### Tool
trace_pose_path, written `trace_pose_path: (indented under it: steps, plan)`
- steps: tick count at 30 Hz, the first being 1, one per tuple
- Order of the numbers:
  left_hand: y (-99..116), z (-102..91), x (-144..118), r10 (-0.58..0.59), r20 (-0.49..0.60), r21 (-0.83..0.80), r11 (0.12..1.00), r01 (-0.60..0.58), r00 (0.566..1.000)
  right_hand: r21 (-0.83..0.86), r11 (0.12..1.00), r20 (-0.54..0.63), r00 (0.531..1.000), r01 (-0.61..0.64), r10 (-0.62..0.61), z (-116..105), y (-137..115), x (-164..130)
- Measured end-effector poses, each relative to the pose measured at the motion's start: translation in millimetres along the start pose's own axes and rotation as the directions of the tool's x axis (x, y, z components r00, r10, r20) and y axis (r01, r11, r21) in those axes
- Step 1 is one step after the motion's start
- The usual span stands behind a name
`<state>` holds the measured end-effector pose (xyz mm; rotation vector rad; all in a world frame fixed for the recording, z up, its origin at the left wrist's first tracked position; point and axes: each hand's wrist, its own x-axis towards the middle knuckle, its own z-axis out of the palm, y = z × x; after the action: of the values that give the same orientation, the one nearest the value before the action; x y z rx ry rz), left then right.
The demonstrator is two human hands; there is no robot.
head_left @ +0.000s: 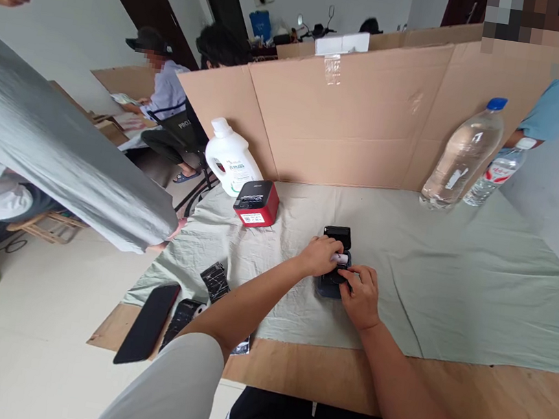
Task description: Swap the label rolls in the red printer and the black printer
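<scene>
A small black portable printer (331, 287) lies on the cloth-covered table with its lid (337, 236) raised on the far side. A small white paper roll (340, 259) is in its opening, partly hidden by fingers. My left hand (320, 257) reaches over the printer from the left, its fingers closed on the roll. From the right, my right hand (361, 296) has its thumb and fingertips pinched at the printer's near right edge. Exactly what lies between those fingertips is too small to make out.
Behind stand a red-and-black box-shaped printer (257, 204), a white jug (231, 160), large bottle (460, 159), smaller bottle (497, 174) and cardboard screen (348, 122). At left lie a dark flat slab (147, 324) and black-wrapped pieces (216, 281). Other people are around the table.
</scene>
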<state>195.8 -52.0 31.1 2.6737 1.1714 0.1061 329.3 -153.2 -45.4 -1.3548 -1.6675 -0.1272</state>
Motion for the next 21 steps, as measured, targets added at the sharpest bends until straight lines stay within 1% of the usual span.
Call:
trace_pose_path:
  steps: [4,7,14,15,16,17,18,19,20,21]
  plan:
    - [-1.1,8.8,0.8,-0.035,0.014,0.031,0.999,0.034,0.999,-0.009,1.000,0.011,1.000,-0.007,0.007,1.5,1.2,-0.6]
    - [-3.2,12.9,1.6,-0.064,-0.008,0.053,0.997,0.065,0.998,-0.011,1.000,0.034,0.999,-0.012,0.013,1.1,1.0,-0.3]
    - [-6.4,22.3,1.8,0.024,-0.050,0.038,0.999,-0.022,0.998,0.006,1.000,0.053,0.999,0.008,-0.008,-5.6,-3.1,2.4]
    - [-7.2,23.2,2.0,0.027,-0.075,0.010,1.000,-0.026,0.997,0.004,1.000,0.060,0.998,0.010,-0.010,-6.7,-3.6,2.8]
    - [-8.6,23.8,2.4,0.023,-0.122,-0.034,0.999,-0.027,0.992,0.001,1.000,0.069,0.998,0.010,-0.010,-7.6,-4.1,3.2]
    - [-10.6,24.0,3.1,0.004,-0.197,-0.090,0.996,-0.022,0.980,-0.002,1.000,0.077,0.997,0.009,-0.009,-8.3,-4.4,3.4]
    - [-13.5,24.1,3.9,-0.036,-0.297,-0.154,0.988,-0.011,0.954,-0.002,1.000,0.082,0.997,0.008,-0.007,-8.8,-4.5,3.6]
    - [-17.0,24.0,4.8,-0.090,-0.403,-0.221,0.975,-0.002,0.911,0.001,1.000,0.081,0.997,0.005,-0.005,-9.0,-4.5,3.6]
    - [-20.9,24.1,5.8,-0.145,-0.494,-0.285,0.959,-0.002,0.857,0.005,1.000,0.077,0.997,0.002,-0.003,-9.0,-4.3,3.5]
    - [-24.9,24.5,6.7,-0.187,-0.552,-0.341,0.940,-0.016,0.812,0.010,1.000,0.070,0.998,-0.002,0.001,-8.7,-4.0,3.4]
